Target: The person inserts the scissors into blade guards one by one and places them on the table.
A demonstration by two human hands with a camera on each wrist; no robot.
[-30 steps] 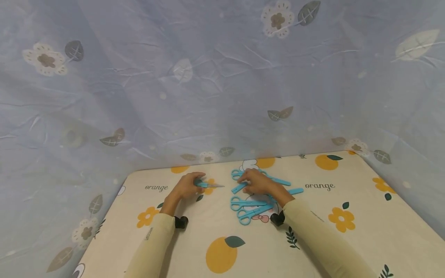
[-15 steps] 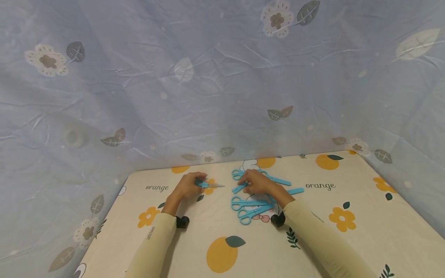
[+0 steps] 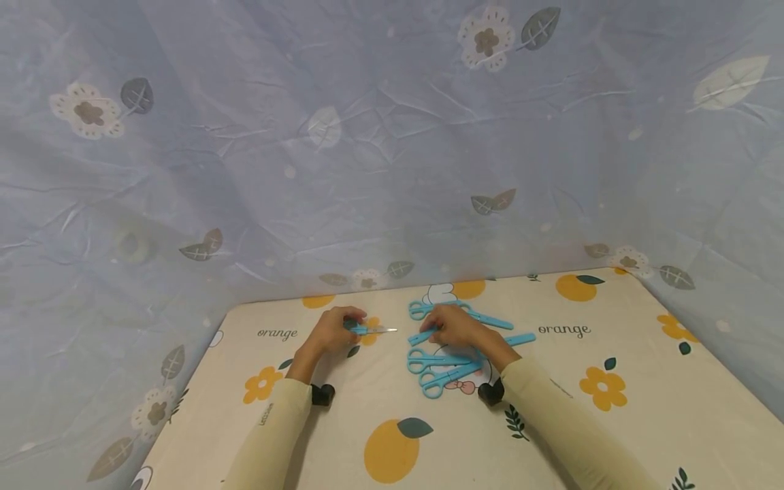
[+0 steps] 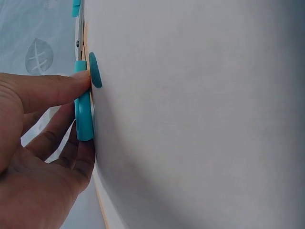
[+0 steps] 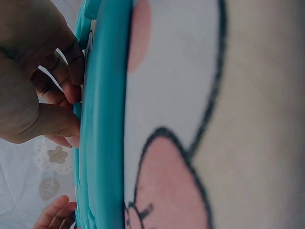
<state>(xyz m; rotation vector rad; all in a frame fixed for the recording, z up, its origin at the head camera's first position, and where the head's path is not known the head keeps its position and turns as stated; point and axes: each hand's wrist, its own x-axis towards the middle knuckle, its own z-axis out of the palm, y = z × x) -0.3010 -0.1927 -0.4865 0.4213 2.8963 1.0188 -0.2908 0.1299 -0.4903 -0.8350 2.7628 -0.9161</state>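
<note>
My left hand (image 3: 333, 330) pinches a pair of scissors (image 4: 84, 114) by its light-blue handles, thumb on the upper side. Its bare metal blades (image 3: 386, 330) point right, low over the cloth. Opposite them, my right hand (image 3: 454, 325) holds a light-blue blade cover (image 3: 421, 337) between thumb and fingers, its end towards the scissor tip. A short gap separates tip and cover. Around the right hand lie several scissors in blue covers: one pair (image 3: 419, 310) behind it, two pairs (image 3: 418, 361) in front.
Another blue covered end (image 3: 520, 337) sticks out past the right forearm, partly hidden. The table has a cream cloth (image 3: 343, 435) printed with oranges and flowers. A blue-grey patterned sheet (image 3: 343, 204) hangs along the back and sides.
The scissors in my left hand have turned slightly, and their blades look narrower and brighter. Both hands stay in nearly the same place; the lying scissors have not moved.
</note>
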